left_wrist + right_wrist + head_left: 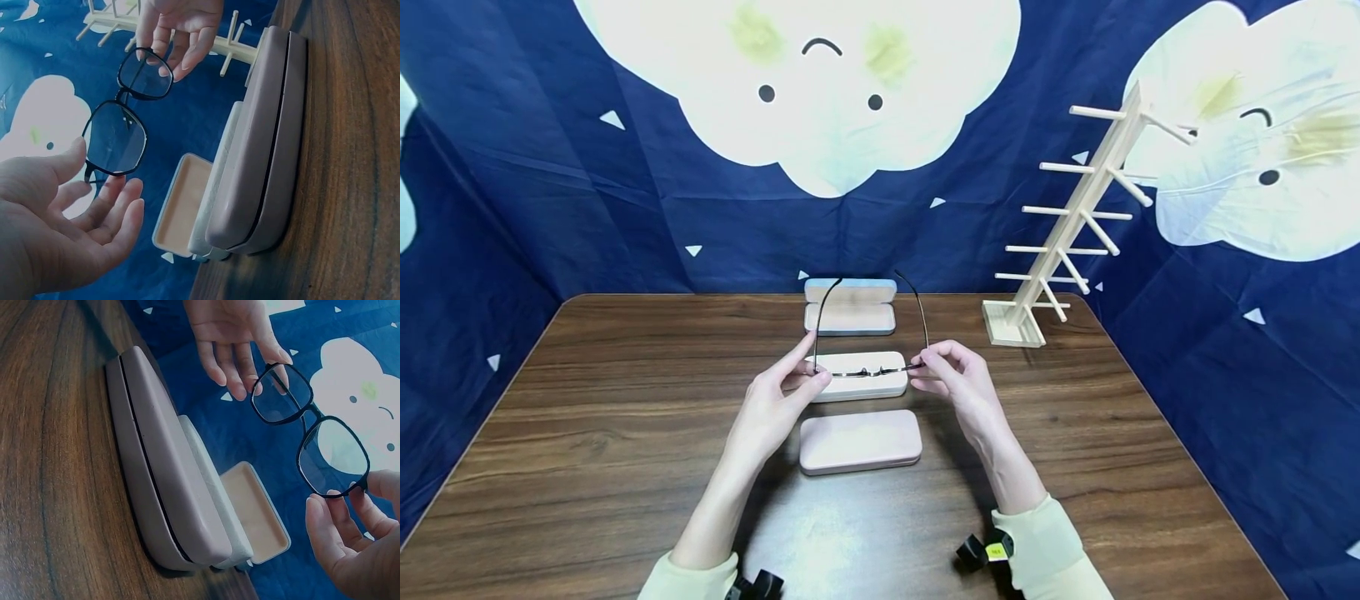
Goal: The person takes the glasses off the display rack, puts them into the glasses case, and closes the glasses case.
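Both hands hold a pair of black-framed eyeglasses up above the table, its temples unfolded and pointing away from me. My left hand pinches the frame at its left end, by the hinge. At the opposite end, my right hand grips the frame with thumb and fingers. Behind and below the glasses in the head view lies a closed white glasses case. Nearer to me is a closed pale pink case. Farther back, a blue case lies open, showing its beige lining.
A light wooden rack with several pegs stands at the back right of the brown wooden table. Blue cloth with white cloud shapes hangs behind and along the sides. Each wrist carries a small black camera.
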`<state>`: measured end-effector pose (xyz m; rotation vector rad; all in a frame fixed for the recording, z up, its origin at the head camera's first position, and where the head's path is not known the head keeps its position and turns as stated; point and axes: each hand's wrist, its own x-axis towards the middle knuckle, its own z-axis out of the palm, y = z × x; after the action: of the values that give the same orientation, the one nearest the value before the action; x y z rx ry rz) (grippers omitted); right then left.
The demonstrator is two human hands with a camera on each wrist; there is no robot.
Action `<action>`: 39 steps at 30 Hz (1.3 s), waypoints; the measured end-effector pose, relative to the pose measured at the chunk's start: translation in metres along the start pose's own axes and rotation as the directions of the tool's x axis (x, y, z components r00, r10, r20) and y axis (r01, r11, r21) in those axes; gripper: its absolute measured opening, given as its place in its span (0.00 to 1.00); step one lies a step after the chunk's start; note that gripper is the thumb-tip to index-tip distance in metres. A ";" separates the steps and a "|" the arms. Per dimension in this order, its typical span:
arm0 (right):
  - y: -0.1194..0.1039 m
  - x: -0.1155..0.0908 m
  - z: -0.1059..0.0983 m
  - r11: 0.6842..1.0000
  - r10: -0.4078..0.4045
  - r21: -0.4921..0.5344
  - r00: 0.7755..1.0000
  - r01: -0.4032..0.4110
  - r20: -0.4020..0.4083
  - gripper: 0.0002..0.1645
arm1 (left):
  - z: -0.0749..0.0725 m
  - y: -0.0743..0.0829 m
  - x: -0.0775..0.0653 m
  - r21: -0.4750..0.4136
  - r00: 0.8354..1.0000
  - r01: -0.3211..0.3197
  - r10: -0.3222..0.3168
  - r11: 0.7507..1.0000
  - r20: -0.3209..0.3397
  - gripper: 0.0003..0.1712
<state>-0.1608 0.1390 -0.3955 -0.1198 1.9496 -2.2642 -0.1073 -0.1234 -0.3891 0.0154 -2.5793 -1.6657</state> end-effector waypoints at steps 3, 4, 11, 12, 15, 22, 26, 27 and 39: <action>-0.001 0.000 0.000 1.000 -0.003 0.000 1.000 0.003 -0.001 0.04 | 0.000 0.000 0.001 0.002 1.000 -0.005 0.005 1.000 0.003 0.36; -0.001 0.000 0.000 1.000 -0.004 -0.001 1.000 0.004 0.000 0.04 | 0.000 0.000 0.001 0.003 1.000 -0.006 0.006 1.000 0.003 0.35; -0.001 0.000 -0.001 1.000 0.000 -0.014 1.000 0.000 0.001 0.04 | 0.000 0.000 0.001 -0.006 1.000 -0.003 0.003 1.000 0.011 0.35; 0.000 0.000 -0.001 1.000 0.000 -0.015 1.000 0.000 0.000 0.04 | 0.000 0.000 0.001 -0.015 1.000 0.000 0.001 1.000 0.014 0.34; 0.000 0.000 -0.001 1.000 0.000 -0.016 1.000 0.000 0.002 0.03 | 0.000 0.000 0.001 -0.038 1.000 -0.001 0.002 0.999 0.021 0.34; -0.001 0.000 0.000 1.000 -0.005 -0.014 1.000 0.005 0.006 0.03 | 0.001 -0.002 0.001 -0.049 0.999 -0.016 0.017 0.999 0.037 0.32; -0.001 0.000 0.000 1.000 -0.008 -0.014 1.000 0.008 0.005 0.03 | 0.002 -0.003 0.001 -0.045 0.999 -0.020 0.022 0.999 0.044 0.32; -0.001 0.000 0.000 1.000 -0.007 -0.017 1.000 0.007 0.006 0.03 | 0.002 -0.003 0.001 -0.048 0.999 -0.018 0.020 0.999 0.046 0.32; 0.000 0.000 -0.001 0.999 -0.021 -0.041 1.000 0.021 -0.003 0.19 | 0.003 -0.003 0.001 -0.048 0.997 -0.056 0.058 0.997 0.047 0.29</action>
<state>-0.1611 0.1398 -0.3957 -0.1412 2.0066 -2.2396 -0.1085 -0.1216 -0.3928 -0.1014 -2.5487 -1.7265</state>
